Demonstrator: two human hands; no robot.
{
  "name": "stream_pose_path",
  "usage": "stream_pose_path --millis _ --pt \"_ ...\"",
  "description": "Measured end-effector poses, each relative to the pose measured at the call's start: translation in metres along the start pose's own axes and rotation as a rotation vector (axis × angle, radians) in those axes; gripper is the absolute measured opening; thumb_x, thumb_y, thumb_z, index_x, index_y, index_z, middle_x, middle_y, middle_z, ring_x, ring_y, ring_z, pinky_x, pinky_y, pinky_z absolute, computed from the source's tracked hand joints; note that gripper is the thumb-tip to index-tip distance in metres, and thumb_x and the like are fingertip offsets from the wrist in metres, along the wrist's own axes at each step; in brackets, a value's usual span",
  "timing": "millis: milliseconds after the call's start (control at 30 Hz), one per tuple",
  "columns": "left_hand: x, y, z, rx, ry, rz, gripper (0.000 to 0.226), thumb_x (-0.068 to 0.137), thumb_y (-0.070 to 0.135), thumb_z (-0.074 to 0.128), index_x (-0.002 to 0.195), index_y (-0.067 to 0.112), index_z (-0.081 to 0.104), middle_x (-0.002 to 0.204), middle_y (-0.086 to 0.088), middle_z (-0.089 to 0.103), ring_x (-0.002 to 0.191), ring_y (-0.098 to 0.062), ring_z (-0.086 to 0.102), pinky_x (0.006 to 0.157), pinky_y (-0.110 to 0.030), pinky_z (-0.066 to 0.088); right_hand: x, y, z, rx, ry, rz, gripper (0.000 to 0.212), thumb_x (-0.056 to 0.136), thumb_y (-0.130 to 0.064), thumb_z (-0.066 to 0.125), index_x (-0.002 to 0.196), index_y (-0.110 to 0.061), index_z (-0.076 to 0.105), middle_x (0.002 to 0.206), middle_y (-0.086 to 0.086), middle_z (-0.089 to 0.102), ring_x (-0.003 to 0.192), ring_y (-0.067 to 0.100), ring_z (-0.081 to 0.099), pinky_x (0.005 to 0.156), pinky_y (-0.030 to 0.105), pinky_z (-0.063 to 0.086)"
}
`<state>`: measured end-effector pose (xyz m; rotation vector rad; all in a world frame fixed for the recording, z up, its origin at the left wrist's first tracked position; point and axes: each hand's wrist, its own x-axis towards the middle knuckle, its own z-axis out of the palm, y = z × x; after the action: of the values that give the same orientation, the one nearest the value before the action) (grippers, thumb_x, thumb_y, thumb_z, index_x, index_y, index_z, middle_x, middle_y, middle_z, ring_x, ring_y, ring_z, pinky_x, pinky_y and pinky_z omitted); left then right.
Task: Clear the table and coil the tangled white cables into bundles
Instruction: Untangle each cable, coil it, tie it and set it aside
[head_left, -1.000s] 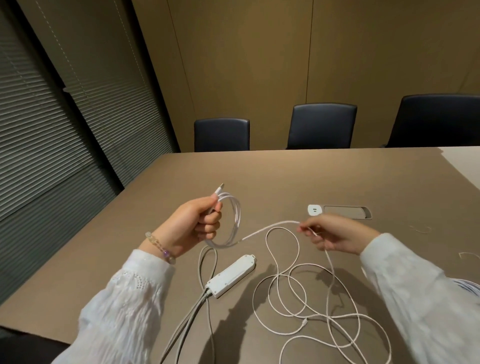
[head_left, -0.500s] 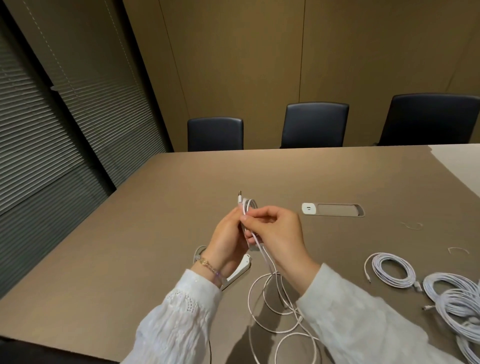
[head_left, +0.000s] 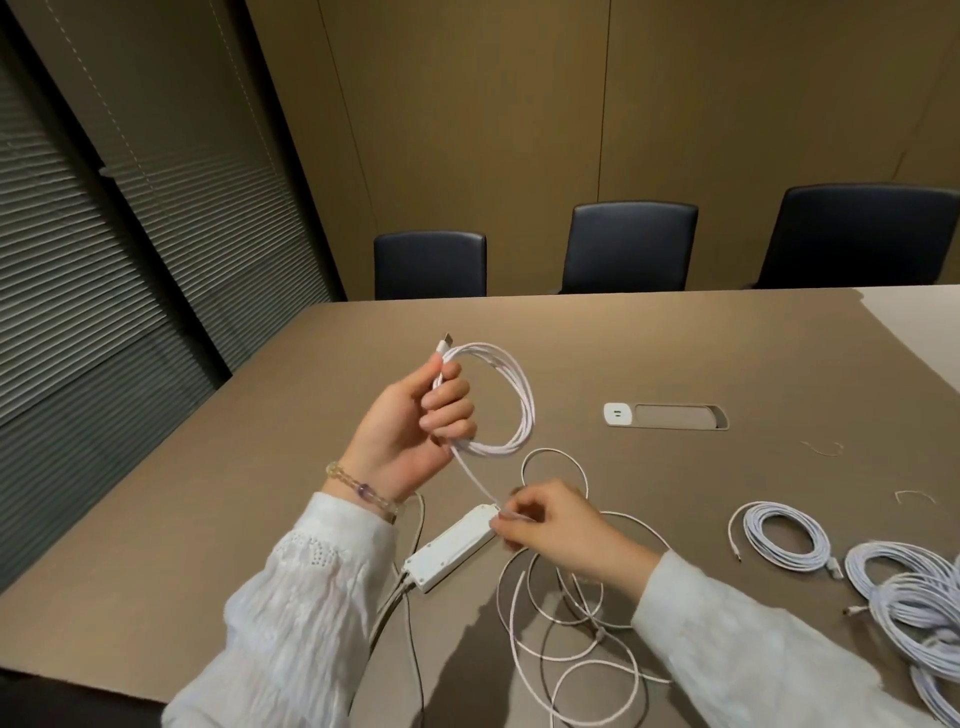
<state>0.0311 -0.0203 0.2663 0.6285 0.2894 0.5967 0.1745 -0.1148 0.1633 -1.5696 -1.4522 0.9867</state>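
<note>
Left hand (head_left: 415, 421) grips the coil (head_left: 493, 400) above the power strip (head_left: 451, 550); right hand (head_left: 545, 525) pinches the cable's (head_left: 475, 475) taut run (slanting down-right), loose loops (head_left: 571, 639) right of the strip on the table (head_left: 727, 353).

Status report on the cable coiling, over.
Left hand grips the half-wound white cable coil. Right hand pinches its loose run. White rectangular power strip lies under the strand.

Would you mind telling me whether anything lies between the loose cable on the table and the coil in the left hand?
Nothing visible blocks it. The strand runs freely from the coil in the left hand to the right hand, passing above the power strip.
</note>
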Motion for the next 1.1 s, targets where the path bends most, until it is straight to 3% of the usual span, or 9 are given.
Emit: stream_pose_path --millis 267,400,500,600,700,800,867,967,1100 --pt "-0.020 0.020 -0.008 0.328 0.083 -0.237 0.032 0.099 0.030 0.041 0.072 0.014 0.050 0.055 0.009 0.014 0.043 -0.006 0.008 0.037 -0.016 0.013 0.020 0.034 -0.075 -0.137 -0.069 0.195 0.033 0.073 -0.044 0.071 0.065 -0.012 0.067 0.076 0.004 0.073 0.076 0.014 0.059 0.088 0.042 0.047" --pt "-0.020 0.017 -0.010 0.564 0.144 -0.245 0.027 0.095 0.032 0.045 0.073 0.015 0.046 0.055 0.008 0.014 0.044 -0.007 0.008 0.037 -0.017 0.012 0.023 0.016 -0.112 -0.300 -0.130 0.186 0.046 0.073 -0.056 0.073 0.059 -0.014 0.063 0.052 -0.005 0.053 0.054 0.009 0.042 0.060 0.027 0.031" --pt "-0.019 0.015 -0.009 0.698 0.164 -0.220 0.028 0.096 0.032 0.045 0.072 0.017 0.045 0.054 0.007 0.018 0.042 -0.006 0.014 0.038 -0.018 0.013 0.028 0.006 -0.128 -0.360 -0.181 0.192 0.045 0.071 -0.055 0.075 0.060 -0.013 0.062 0.054 -0.007 0.061 0.058 0.010 0.043 0.062 0.028 0.031" --pt "-0.017 0.018 -0.008 0.656 0.185 -0.161 0.029 0.097 0.030 0.043 0.072 0.017 0.044 0.052 0.008 0.019 0.040 -0.006 0.015 0.037 -0.018 0.014 0.028 0.000 -0.142 -0.122 -0.234 0.212 0.024 0.078 -0.033 0.077 0.070 -0.012 0.068 0.069 0.006 0.065 0.066 0.015 0.057 0.070 0.027 0.045" --pt "-0.018 0.030 -0.015 0.353 0.195 -0.055 0.026 0.096 0.029 0.043 0.073 0.016 0.043 0.051 0.010 0.015 0.042 -0.005 0.008 0.035 -0.017 0.012 0.024 0.012 -0.154 0.238 -0.253 0.235 0.010 0.080 -0.015 0.071 0.080 -0.006 0.072 0.075 0.011 0.065 0.064 0.016 0.058 0.072 0.029 0.051" --pt "-0.022 0.042 -0.021 0.199 0.214 0.029 0.025 0.095 0.027 0.042 0.073 0.015 0.044 0.047 0.010 0.023 0.043 -0.005 0.005 0.036 -0.016 0.011 0.017 0.027 -0.158 0.498 -0.253 0.252 0.029 0.065 -0.021 0.083 0.084 -0.001 0.073 0.072 0.011 0.062 0.065 0.016 0.059 0.067 0.026 0.051" --pt "-0.024 0.045 -0.022 0.181 0.225 0.040 0.025 0.094 0.027 0.043 0.072 0.015 0.045 0.046 0.009 0.025 0.043 -0.005 0.005 0.036 -0.016 0.010 0.013 0.030 -0.154 0.576 -0.210 0.250 0.041 0.058 -0.026 0.090 0.084 0.000 0.073 0.066 0.009 0.058 0.061 0.015 0.056 0.062 0.024 0.048" --pt "-0.024 0.040 -0.019 0.243 0.222 -0.015 0.030 0.096 0.028 0.042 0.070 0.014 0.048 0.048 0.010 0.020 0.044 -0.005 0.006 0.036 -0.016 0.012 0.015 0.016 -0.142 0.533 -0.076 0.272 0.016 0.080 -0.015 0.070 0.085 0.000 0.070 0.061 0.005 0.049 0.049 0.011 0.043 0.049 0.020 0.038" --pt "-0.013 0.018 -0.012 0.522 0.286 -0.064 0.033 0.103 0.028 0.037 0.073 0.016 0.044 0.049 0.009 0.018 0.042 -0.006 0.008 0.037 -0.018 0.012 0.023 -0.024 -0.126 0.428 0.159 0.222 0.012 0.093 -0.011 0.058 0.086 -0.003 0.064 0.059 0.003 0.045 0.037 0.009 0.035 0.037 0.018 0.028"
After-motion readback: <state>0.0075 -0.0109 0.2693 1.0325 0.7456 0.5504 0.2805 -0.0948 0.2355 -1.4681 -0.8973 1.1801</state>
